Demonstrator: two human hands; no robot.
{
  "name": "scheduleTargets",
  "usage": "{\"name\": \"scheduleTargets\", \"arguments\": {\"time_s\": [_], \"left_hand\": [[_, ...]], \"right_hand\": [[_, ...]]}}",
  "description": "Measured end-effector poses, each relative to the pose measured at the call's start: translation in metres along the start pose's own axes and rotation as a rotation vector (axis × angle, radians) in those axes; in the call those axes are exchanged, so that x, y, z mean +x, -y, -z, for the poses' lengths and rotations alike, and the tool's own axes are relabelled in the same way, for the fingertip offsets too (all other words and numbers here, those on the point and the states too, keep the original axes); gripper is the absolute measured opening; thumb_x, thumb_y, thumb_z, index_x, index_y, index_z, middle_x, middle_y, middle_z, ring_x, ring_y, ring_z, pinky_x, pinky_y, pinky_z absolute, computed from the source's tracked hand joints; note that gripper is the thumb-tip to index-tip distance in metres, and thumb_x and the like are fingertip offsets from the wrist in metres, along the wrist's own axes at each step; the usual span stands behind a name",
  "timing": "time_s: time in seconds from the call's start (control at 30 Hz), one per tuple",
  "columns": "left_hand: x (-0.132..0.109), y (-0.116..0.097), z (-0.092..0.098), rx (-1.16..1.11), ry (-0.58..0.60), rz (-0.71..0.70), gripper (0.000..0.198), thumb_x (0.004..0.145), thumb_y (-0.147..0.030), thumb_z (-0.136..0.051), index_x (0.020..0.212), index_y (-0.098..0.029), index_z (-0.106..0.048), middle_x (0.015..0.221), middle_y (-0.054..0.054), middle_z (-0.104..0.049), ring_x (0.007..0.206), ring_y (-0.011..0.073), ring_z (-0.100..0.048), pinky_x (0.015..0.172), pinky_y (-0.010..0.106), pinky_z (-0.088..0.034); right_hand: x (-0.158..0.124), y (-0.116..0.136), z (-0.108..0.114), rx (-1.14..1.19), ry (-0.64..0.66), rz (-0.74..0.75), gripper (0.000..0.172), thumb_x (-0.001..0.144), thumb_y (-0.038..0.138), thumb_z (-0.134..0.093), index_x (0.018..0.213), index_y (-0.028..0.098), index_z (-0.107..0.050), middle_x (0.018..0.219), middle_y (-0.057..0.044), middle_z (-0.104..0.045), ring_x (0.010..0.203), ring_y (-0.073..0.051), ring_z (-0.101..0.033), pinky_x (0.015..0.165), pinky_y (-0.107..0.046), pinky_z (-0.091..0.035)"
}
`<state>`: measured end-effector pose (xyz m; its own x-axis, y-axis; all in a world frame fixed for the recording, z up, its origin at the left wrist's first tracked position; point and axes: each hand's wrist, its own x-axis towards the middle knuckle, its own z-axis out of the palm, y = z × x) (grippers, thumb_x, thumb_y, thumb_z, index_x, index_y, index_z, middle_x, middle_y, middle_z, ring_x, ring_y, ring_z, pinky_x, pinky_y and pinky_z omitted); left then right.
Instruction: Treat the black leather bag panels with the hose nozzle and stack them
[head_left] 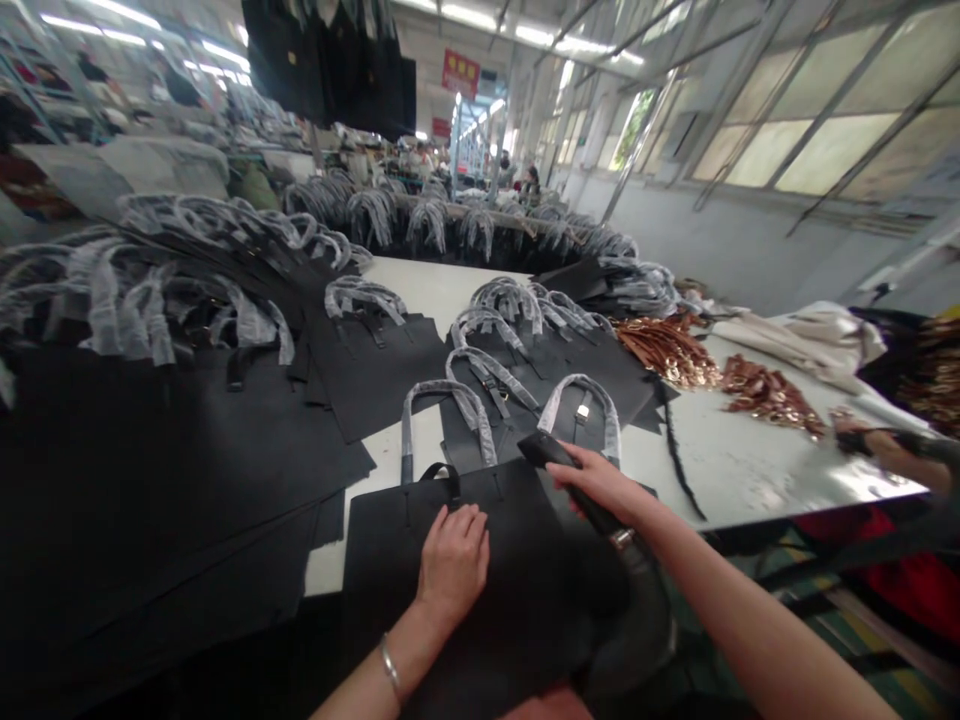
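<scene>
A black bag panel (517,560) lies in front of me at the table's near edge, with a plastic-wrapped handle (450,395) standing up from its top. My left hand (454,560) rests on the panel with fingers laid out flat, just below a small black strap loop (442,478). My right hand (592,480) is closed around a long black handheld tool (541,450) with a silver fitting at its lower end; its exact kind cannot be made out. The tool's front end is over the panel's upper right, near another wrapped handle (581,390) and a metal clasp (582,412).
Large stacks of black panels (150,450) with wrapped handles lie to the left. More panels spread ahead on the white table (409,275). To the right are brown straps with gold hardware (667,350), pale cloth (810,335) and another person's arm (900,455).
</scene>
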<state>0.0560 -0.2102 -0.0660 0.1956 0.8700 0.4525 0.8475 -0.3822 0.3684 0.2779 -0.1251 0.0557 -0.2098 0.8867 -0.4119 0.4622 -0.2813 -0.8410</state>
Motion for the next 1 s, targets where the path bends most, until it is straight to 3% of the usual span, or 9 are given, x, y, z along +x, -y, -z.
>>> {"name": "scheduleTargets", "arguments": {"time_s": [0.13, 0.33, 0.47, 0.57, 0.7, 0.83, 1.0], "left_hand": [[-0.001, 0.001, -0.003, 0.016, -0.041, -0.017, 0.028, 0.087, -0.015, -0.048, 0.11, -0.018, -0.064, 0.113, 0.01, -0.067, 0.105, 0.0242, -0.062, 0.1, 0.046, -0.045], [0.0, 0.002, -0.005, 0.047, -0.058, -0.051, 0.029, 0.086, -0.014, -0.048, 0.109, -0.016, -0.065, 0.112, 0.011, -0.068, 0.103, 0.0248, -0.063, 0.098, 0.046, -0.047], [-0.001, 0.002, -0.005, 0.056, -0.066, -0.047, 0.029, 0.087, -0.014, -0.047, 0.109, -0.018, -0.065, 0.112, 0.01, -0.068, 0.103, 0.0246, -0.064, 0.097, 0.046, -0.049], [-0.002, 0.003, -0.005, 0.051, -0.063, -0.05, 0.029, 0.087, -0.013, -0.047, 0.109, -0.018, -0.065, 0.113, 0.01, -0.067, 0.104, 0.0247, -0.063, 0.097, 0.045, -0.049], [-0.002, 0.004, -0.005, 0.034, -0.072, -0.057, 0.03, 0.085, -0.013, -0.047, 0.11, -0.018, -0.064, 0.114, 0.01, -0.067, 0.105, 0.025, -0.063, 0.097, 0.046, -0.05], [-0.001, 0.003, -0.003, 0.034, -0.053, -0.062, 0.032, 0.085, -0.012, -0.046, 0.111, -0.017, -0.064, 0.115, 0.011, -0.066, 0.106, 0.025, -0.063, 0.098, 0.045, -0.049], [-0.004, 0.001, -0.002, 0.022, 0.001, -0.08, 0.036, 0.085, -0.01, -0.045, 0.117, -0.015, -0.062, 0.123, 0.013, -0.063, 0.114, 0.0262, -0.059, 0.1, 0.046, -0.049]], "right_hand": [[-0.007, -0.011, 0.022, 0.035, 0.126, -0.143, 0.036, 0.083, 0.044, -0.061, 0.111, 0.023, -0.056, 0.072, 0.001, -0.063, 0.041, -0.01, -0.056, 0.037, -0.02, -0.045], [0.016, -0.012, 0.014, 0.103, 0.163, -0.169, 0.032, 0.084, 0.045, -0.06, 0.102, 0.02, -0.052, 0.068, 0.002, -0.062, 0.04, -0.009, -0.054, 0.037, -0.02, -0.045], [0.033, -0.001, 0.01, 0.126, 0.0, -0.024, 0.037, 0.086, 0.042, -0.059, 0.115, 0.021, -0.052, 0.068, 0.003, -0.06, 0.039, -0.009, -0.054, 0.036, -0.019, -0.044], [0.026, 0.006, 0.016, 0.109, -0.133, 0.077, 0.045, 0.086, 0.042, -0.059, 0.127, 0.026, -0.048, 0.071, 0.004, -0.059, 0.04, -0.008, -0.053, 0.036, -0.018, -0.043], [0.0, 0.003, 0.026, 0.053, 0.019, -0.04, 0.042, 0.083, 0.045, -0.062, 0.119, 0.023, -0.055, 0.072, 0.002, -0.061, 0.041, -0.009, -0.055, 0.037, -0.019, -0.044], [-0.008, -0.011, 0.016, 0.03, 0.165, -0.124, 0.04, 0.082, 0.045, -0.061, 0.116, 0.023, -0.057, 0.073, 0.001, -0.062, 0.042, -0.01, -0.056, 0.037, -0.021, -0.045], [0.006, -0.003, -0.016, -0.166, -0.136, 0.094, 0.059, 0.082, 0.042, -0.06, 0.136, 0.023, -0.047, 0.071, 0.001, -0.063, 0.043, -0.012, -0.056, 0.042, -0.023, -0.047]]}}
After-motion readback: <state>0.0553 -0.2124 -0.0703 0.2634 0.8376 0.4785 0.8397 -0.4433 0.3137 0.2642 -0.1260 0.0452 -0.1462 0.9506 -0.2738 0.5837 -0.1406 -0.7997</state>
